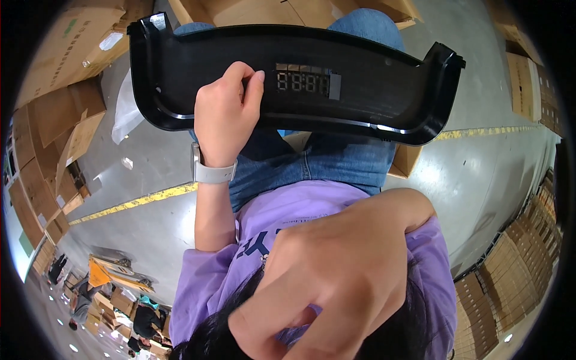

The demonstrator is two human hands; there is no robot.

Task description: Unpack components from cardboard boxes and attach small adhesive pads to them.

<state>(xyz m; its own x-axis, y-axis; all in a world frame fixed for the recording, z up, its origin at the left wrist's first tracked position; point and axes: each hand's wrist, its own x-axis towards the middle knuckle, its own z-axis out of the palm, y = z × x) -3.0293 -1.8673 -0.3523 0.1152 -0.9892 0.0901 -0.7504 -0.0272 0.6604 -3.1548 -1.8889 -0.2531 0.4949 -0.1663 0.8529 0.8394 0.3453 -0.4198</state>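
Across my knees lies a long black plastic panel [372,84] with curved, upturned ends. A small digit display [303,81] is set near its middle, with a grey square piece [335,87] at the display's right end. Over the panel, just left of the display, my left hand [228,111] is closed, thumb pressed to the curled fingers; anything inside the grip is hidden. My right hand [336,270] is raised very near the camera, well apart from the panel. Its fingers are curled, and whatever they may hold cannot be made out.
Beyond my knees stands an open cardboard box [240,11]. Cartons [36,144] are piled at the left, and more stacked cartons [510,270] line the right. A clear plastic bag [127,111] lies left of the panel. A yellow line [144,200] crosses the grey floor.
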